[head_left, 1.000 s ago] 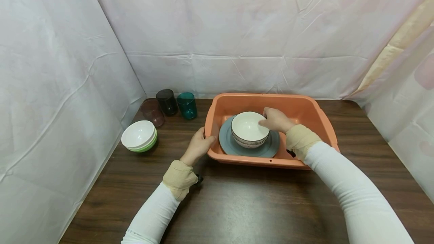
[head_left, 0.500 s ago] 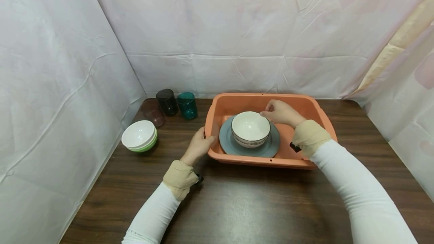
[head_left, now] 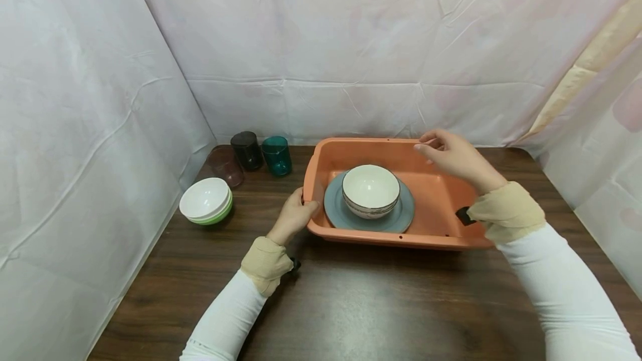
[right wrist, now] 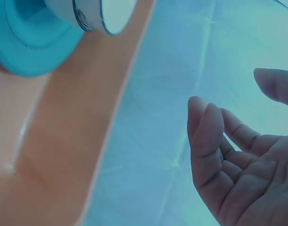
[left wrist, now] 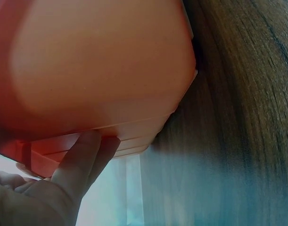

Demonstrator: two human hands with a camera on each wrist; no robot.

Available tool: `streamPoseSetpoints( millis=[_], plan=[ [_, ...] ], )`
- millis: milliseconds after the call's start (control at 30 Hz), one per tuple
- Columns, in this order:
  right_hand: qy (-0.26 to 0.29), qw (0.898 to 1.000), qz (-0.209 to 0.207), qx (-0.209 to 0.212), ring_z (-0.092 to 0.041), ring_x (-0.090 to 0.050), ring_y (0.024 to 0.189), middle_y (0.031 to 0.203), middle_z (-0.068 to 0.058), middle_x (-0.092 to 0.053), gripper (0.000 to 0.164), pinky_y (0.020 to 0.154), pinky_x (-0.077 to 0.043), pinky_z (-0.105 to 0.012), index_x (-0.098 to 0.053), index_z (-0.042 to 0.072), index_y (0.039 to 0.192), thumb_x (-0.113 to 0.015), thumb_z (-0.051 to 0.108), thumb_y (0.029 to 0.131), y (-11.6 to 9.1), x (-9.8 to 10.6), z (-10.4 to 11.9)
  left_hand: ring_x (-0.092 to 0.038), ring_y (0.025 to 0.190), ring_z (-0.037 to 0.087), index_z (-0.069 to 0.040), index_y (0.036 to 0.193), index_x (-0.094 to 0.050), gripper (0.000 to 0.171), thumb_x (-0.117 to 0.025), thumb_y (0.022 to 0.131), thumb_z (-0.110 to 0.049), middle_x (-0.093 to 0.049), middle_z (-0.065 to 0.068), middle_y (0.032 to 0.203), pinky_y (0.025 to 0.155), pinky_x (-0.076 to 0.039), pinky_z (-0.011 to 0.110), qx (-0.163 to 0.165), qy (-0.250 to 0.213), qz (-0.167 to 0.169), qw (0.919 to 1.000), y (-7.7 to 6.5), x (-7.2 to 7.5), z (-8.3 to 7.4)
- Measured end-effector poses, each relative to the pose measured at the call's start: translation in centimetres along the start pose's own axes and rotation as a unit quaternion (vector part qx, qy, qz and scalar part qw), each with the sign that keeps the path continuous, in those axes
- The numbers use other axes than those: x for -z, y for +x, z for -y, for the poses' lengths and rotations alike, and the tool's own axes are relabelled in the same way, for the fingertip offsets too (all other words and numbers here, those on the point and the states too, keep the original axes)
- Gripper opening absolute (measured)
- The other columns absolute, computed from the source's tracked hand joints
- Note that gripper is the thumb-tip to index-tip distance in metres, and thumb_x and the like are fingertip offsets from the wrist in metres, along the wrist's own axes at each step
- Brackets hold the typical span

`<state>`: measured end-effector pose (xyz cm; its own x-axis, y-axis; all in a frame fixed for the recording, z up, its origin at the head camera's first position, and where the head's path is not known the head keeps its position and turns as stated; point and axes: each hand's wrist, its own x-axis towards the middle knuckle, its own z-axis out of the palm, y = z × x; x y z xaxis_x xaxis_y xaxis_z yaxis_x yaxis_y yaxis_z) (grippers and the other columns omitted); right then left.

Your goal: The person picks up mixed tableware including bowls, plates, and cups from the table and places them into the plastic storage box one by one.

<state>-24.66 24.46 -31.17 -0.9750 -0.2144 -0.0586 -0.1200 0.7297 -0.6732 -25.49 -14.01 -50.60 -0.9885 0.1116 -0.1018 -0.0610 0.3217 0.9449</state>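
An orange plastic basin [head_left: 441,188] stands on the table against the back cloth. My left hand [head_left: 292,215] grips its left end, thumb over the rim and fingers below on the outside, as the left wrist view [left wrist: 63,183] partly shows. Inside, toward the left, lies a grey-blue plate [head_left: 333,208] bearing stacked white bowls [head_left: 370,187] with dark rims and patterned sides. My right hand [head_left: 453,155] hovers over the back right of the basin, apart from the bowls. Its fingers are loosely bent and hold nothing, with the thumb apart in the right wrist view.
Left of the basin, a white bowl [head_left: 204,199] sits nested in a green one [head_left: 218,217]. Behind them stand a reddish clear cup [head_left: 227,166], a dark cup [head_left: 247,151] and a teal cup [head_left: 277,156]. Cloth walls bound the wooden table [head_left: 361,299] at back and sides.
My right hand has let go of the bowl rim and moved up and to the right, over the basin's back edge. The left hand, basin and bowls have stayed in place.
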Motion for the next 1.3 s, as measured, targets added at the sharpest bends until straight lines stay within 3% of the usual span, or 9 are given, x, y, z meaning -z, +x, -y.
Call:
streamPoseSetpoints(
  millis=[200, 300, 433, 567, 667, 833, 1033, 1200, 1300],
  plan=[
    [-0.023, 0.999, -0.03, 0.008, -0.023, -0.075, 0.106, 0.147, -0.037, -0.065, 0.058, 0.083, -0.057, -0.023, -0.049, -0.008, 0.159, -0.052, 0.036, 0.121, -2.8, 2.1, -1.5, -0.075, 0.121, 0.037, 0.011, 0.159, -0.049, 0.058, -0.061, 0.108, -0.013, -0.069, 0.03, 0.141, 0.103, -0.065, 0.047, 0.017, -0.003, 0.006, 0.9998, -3.9, 0.1, -5.5],
    [-0.01, 0.999, -0.037, 0.001, 0.002, -0.069, 0.095, 0.149, -0.038, -0.063, 0.061, 0.079, -0.057, -0.018, -0.046, -0.008, 0.162, -0.05, 0.037, 0.121, -4.4, 3.0, -2.8, -0.074, 0.124, 0.038, 0.011, 0.159, -0.049, 0.058, -0.062, 0.109, -0.013, -0.069, 0.03, 0.142, 0.105, -0.064, 0.049, 0.015, -0.002, 0.008, 0.9999, -3.8, 0.1, -5.3],
    [0.014, 0.999, -0.049, -0.018, 0.013, -0.063, 0.088, 0.143, -0.036, -0.066, 0.063, 0.076, -0.058, -0.017, -0.045, -0.008, 0.164, -0.05, 0.037, 0.121, -6.2, 3.7, -4.9, -0.076, 0.109, 0.021, 0.005, 0.155, -0.055, 0.058, -0.067, 0.106, -0.023, -0.072, 0.019, 0.133, 0.089, -0.066, 0.035, -0.003, -0.004, 0.001, 1.0, -0.5, 0.0, -0.5],
    [0.01, 0.998, -0.059, -0.035, 0.016, -0.061, 0.088, 0.142, -0.04, -0.064, 0.064, 0.075, -0.056, -0.016, -0.044, -0.011, 0.163, -0.05, 0.036, 0.121, -7.4, 4.0, -7.2, -0.075, 0.119, 0.032, 0.007, 0.158, -0.052, 0.056, -0.061, 0.109, -0.017, -0.07, 0.026, 0.139, 0.099, -0.065, 0.04, 0.014, -0.006, -0.003, 0.9999, -2.6, -0.1, -3.6],
    [-0.006, 0.997, -0.061, -0.05, -0.014, -0.075, 0.106, 0.15, -0.046, -0.056, 0.068, 0.092, -0.061, -0.039, -0.04, -0.013, 0.164, -0.049, 0.038, 0.121, -8.0, 3.7, -8.7, -0.07, 0.131, 0.045, 0.013, 0.162, -0.046, 0.056, -0.055, 0.111, -0.009, -0.065, 0.034, 0.148, 0.109, -0.062, 0.05, 0.026, 0.002, 0.001, 0.9997, -5.0, -0.1, -7.2],
    [-0.04, 0.995, -0.044, -0.076, -0.068, -0.052, 0.137, 0.158, -0.051, -0.046, 0.077, 0.104, -0.049, -0.077, -0.033, -0.018, 0.166, -0.045, 0.044, 0.121, -8.2, 2.4, -11.1, -0.075, 0.12, 0.033, 0.01, 0.16, -0.049, 0.06, -0.062, 0.109, -0.017, -0.07, 0.027, 0.142, 0.099, -0.066, 0.042, -0.004, -0.003, 0.01, 0.9999, -2.9, 0.2, -3.6],
    [-0.036, 0.994, -0.034, -0.096, -0.06, -0.067, 0.123, 0.154, -0.05, -0.051, 0.083, 0.084, -0.063, -0.045, -0.03, -0.023, 0.166, -0.047, 0.045, 0.121, -8.2, 0.5, -12.5, -0.076, 0.115, 0.027, 0.008, 0.159, -0.051, 0.06, -0.063, 0.107, -0.019, -0.071, 0.024, 0.139, 0.093, -0.066, 0.037, 0.004, 0.003, 0.007, 1.0, -2.0, 0.1, -2.6],
    [-0.017, 0.993, -0.059, -0.098, -0.025, -0.076, 0.088, 0.136, -0.047, -0.065, 0.083, 0.068, -0.057, -0.029, -0.03, -0.024, 0.165, -0.049, 0.043, 0.121, -8.1, -0.6, -12.9, -0.07, 0.13, 0.044, 0.014, 0.163, -0.044, 0.059, -0.056, 0.111, -0.01, -0.065, 0.035, 0.148, 0.108, -0.063, 0.05, 0.018, -0.008, 0.01, 0.9998, -5.2, -0.2, -7.1],
    [-0.008, 0.993, -0.061, -0.103, -0.012, -0.071, 0.081, 0.133, -0.047, -0.067, 0.082, 0.067, -0.058, -0.028, -0.028, -0.024, 0.166, -0.049, 0.041, 0.121, -8.0, -1.1, -13.0, -0.071, 0.129, 0.044, 0.014, 0.162, -0.044, 0.058, -0.056, 0.111, -0.01, -0.065, 0.035, 0.147, 0.108, -0.063, 0.049, 0.018, -0.01, 0.01, 0.9997, -5.5, -0.1, -7.4]
  ],
)
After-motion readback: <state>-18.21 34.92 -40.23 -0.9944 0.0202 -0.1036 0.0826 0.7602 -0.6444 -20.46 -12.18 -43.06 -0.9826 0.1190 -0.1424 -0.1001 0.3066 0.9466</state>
